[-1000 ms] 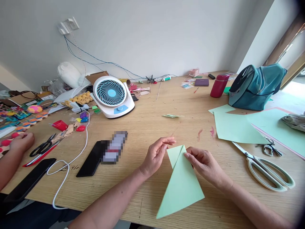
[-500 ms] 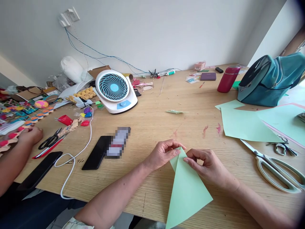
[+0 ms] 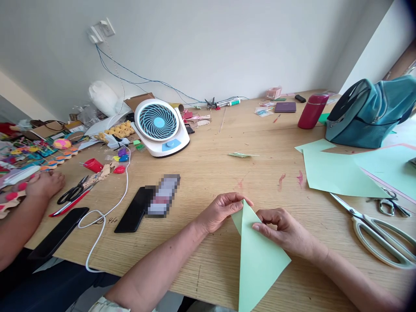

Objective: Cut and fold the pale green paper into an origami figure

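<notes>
Your left hand (image 3: 222, 211) and right hand (image 3: 282, 229) pinch the green paper (image 3: 258, 255) at its tip; one fold made, sheet mostly flat.

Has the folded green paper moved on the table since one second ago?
Cannot tell. The folded green paper sits lower right in the picture, but the fan and phone shifted too, so the head camera moved.

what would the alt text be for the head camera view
Left hand and right hand pinch the top corner of a folded green paper triangle on a cluttered wooden table. Large scissors lie at right, a desk fan behind.
</notes>
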### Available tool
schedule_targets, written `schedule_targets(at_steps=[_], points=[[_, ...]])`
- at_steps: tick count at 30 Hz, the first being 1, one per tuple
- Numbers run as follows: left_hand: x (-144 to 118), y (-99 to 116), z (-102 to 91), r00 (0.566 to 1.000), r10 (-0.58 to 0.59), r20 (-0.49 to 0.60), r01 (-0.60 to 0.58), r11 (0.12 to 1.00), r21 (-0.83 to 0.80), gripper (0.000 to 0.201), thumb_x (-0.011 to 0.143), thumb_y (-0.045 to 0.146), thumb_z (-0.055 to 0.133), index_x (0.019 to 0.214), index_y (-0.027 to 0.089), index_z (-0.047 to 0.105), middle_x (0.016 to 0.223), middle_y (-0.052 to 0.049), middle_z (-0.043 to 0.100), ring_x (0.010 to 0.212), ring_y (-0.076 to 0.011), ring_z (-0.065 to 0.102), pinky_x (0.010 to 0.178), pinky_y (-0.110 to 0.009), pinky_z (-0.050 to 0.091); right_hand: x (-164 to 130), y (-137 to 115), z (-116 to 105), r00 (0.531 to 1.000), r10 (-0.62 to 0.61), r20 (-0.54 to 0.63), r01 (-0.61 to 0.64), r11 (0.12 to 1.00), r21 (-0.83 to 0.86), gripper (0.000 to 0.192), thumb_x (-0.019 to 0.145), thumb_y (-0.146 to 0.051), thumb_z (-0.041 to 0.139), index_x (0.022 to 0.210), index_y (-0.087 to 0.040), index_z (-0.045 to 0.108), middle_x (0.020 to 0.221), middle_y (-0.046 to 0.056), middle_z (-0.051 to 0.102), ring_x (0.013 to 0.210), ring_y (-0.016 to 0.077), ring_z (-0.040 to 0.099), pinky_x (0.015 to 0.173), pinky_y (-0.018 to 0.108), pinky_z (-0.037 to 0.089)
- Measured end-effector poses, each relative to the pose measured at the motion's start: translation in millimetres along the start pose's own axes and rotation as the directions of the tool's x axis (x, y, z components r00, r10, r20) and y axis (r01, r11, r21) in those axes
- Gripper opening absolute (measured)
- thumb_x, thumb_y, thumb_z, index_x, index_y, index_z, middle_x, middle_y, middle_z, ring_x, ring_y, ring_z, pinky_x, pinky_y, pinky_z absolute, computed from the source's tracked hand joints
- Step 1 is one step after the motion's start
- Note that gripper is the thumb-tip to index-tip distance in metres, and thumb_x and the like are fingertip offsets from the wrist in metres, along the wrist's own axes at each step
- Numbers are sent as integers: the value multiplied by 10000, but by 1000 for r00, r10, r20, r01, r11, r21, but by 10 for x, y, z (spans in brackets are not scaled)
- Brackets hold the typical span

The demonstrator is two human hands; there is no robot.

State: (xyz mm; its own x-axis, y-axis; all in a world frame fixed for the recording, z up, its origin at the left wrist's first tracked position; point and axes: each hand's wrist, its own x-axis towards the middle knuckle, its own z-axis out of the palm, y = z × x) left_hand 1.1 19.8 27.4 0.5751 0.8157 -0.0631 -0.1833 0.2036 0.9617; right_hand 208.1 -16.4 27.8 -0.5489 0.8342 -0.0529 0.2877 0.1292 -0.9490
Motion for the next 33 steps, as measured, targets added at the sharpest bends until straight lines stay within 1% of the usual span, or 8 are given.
schedule_targets(at_steps=[4,8,13,16,19,24,29,33], points=[[0,-6,7,1000,6,17,-6,1000,-5,326,799,469,716,913,164,736,756,-22,600,663,-109,492,652,-230,372,-1,8,-3,1000,-2,18,1,999,43,452,871,-591,551,686,-181,511,618,-31,415,524,89,361,425,205,288],[0,0,2,999,29,14,-29,999,25,311,801,462,715,895,166,740,743,-20,594,673,-116,492,667,-236,379,13,39,7,1000,-8,13,8,1000,7,443,892,-578,531,701,-177,522,633,-26,423,545,93,371,438,203,296],[-5,21,12,994,96,-47,-90,987,132,312,808,469,701,885,173,766,759,-32,567,728,-141,484,700,-252,382,27,68,18,998,-31,-62,26,996,-89,426,915,-534,507,680,-179,521,622,-25,422,561,102,374,461,214,319],[-8,29,18,985,155,-82,-136,970,203,303,825,460,679,889,182,780,751,-28,518,751,-149,466,718,-255,374,28,77,19,989,-65,-132,42,985,-169,418,902,-488,539,621,-189,459,592,-34,399,546,100,349,469,226,306],[-12,35,14,980,182,-74,-161,960,229,288,848,443,656,901,189,781,740,-20,488,742,-143,450,713,-256,362,28,82,19,983,-80,-167,41,973,-227,429,900,-471,535,598,-199,395,575,-40,375,545,103,334,484,239,294],[-14,42,11,979,198,-43,-184,959,218,298,823,458,682,883,181,774,751,-22,501,716,-134,439,685,-255,355,29,83,26,988,-61,-143,28,975,-220,422,914,-490,505,617,-202,416,588,-37,394,547,108,345,492,244,299],[-13,42,20,983,178,-50,-165,968,191,310,790,472,717,837,169,762,743,-21,507,693,-125,434,659,-251,352,26,94,31,988,-84,-127,57,977,-205,428,920,-506,503,628,-193,479,588,-37,432,542,105,364,485,238,316],[-18,43,25,983,174,-59,-159,968,194,276,796,442,720,836,173,762,733,-7,487,683,-116,433,654,-249,347,26,105,36,986,-106,-127,72,967,-244,416,933,-487,484,640,-192,495,590,-34,448,542,106,376,492,240,326]])
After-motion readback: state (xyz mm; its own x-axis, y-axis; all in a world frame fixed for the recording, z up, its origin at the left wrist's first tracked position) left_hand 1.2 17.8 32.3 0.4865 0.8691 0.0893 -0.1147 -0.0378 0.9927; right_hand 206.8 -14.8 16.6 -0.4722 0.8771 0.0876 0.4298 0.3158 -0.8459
